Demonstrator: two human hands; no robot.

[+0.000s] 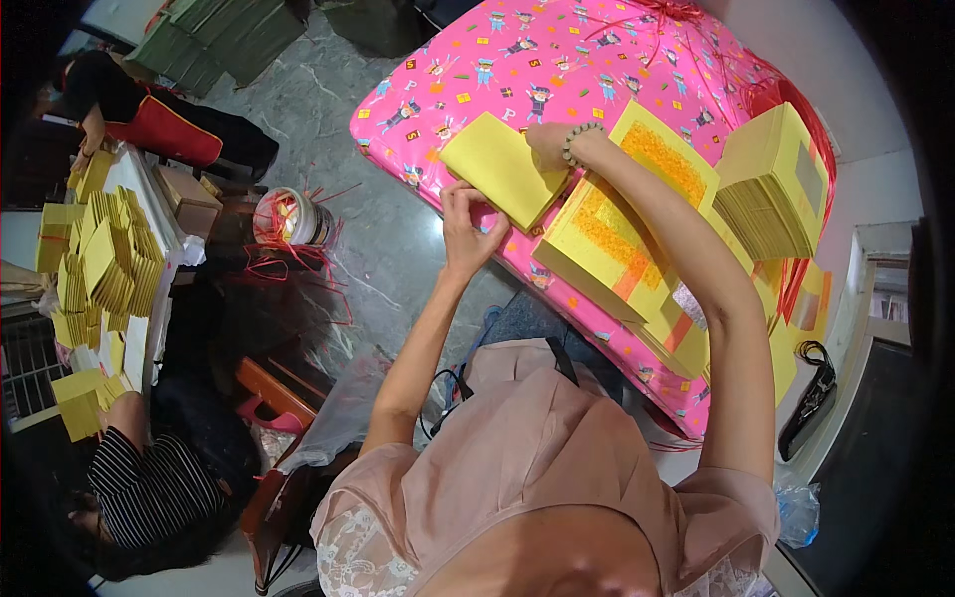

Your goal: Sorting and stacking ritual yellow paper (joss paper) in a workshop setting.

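A plain yellow stack of paper (502, 169) lies at the near left edge of the pink patterned table cover. My left hand (470, 231) grips its near edge, thumb and fingers bent around it. At the far right corner, my right hand (549, 149), with a beaded bracelet on the wrist, is curled over the paper; its fingertips are partly hidden. Under my right forearm sits a stack of yellow paper with an orange printed pattern (587, 234).
More yellow paper (771, 184) is piled high on the right. Red string (662, 12) trails over the pink cover (418, 109). On the left, two other people work at a table of yellow bundles (109, 259). A bucket (293, 219) with red string stands on the grey floor.
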